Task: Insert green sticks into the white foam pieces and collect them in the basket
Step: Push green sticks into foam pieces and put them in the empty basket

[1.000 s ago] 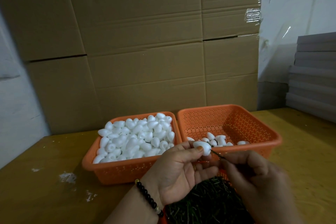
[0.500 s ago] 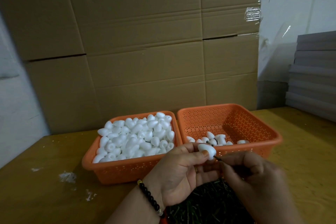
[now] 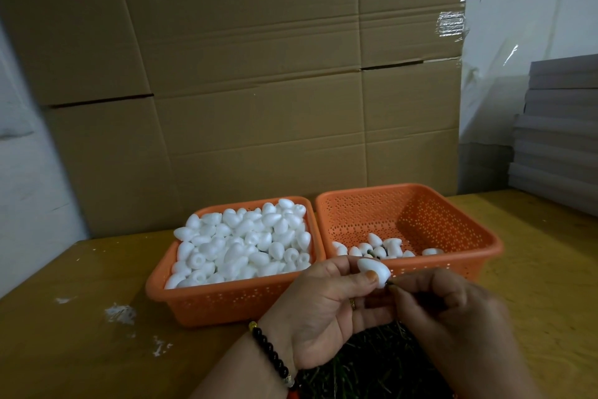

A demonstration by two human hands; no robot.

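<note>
One white foam piece (image 3: pixel 373 271) held up in front of the near wall of the right basket (image 3: pixel 485 238), pinched between thumb and fingers of the left hand (image 3: pixel 326 308). Egg-shaped, narrow end toward the right. Green stick (image 3: pixel 391 283): only a short dark tip shows, meeting the foam's right end; the rest is hidden in the right hand (image 3: pixel 453 317), whose fingers are curled tight around it. How deep the stick sits in the foam, cannot tell.

Right basket, orange, perforated: a small scatter of finished foam pieces (image 3: pixel 382 248) along its near side, a few dark stick ends visible among them. Left basket (image 3: pixel 226 301), same make, touching the right one side by side: heaped full with plain foam pieces (image 3: pixel 246 243).

Pile of green sticks (image 3: pixel 365 363) lies below the hands at the bottom edge, dark and tangled. Black bead bracelet (image 3: pixel 271 353) on the left wrist.

Both baskets stand on a yellowish wooden table (image 3: pixel 81 334); white crumbs (image 3: pixel 119 313) lie left of the left basket. Cardboard boxes (image 3: pixel 242 75) stacked behind. Grey flat boards (image 3: pixel 559 133) piled at far right.
</note>
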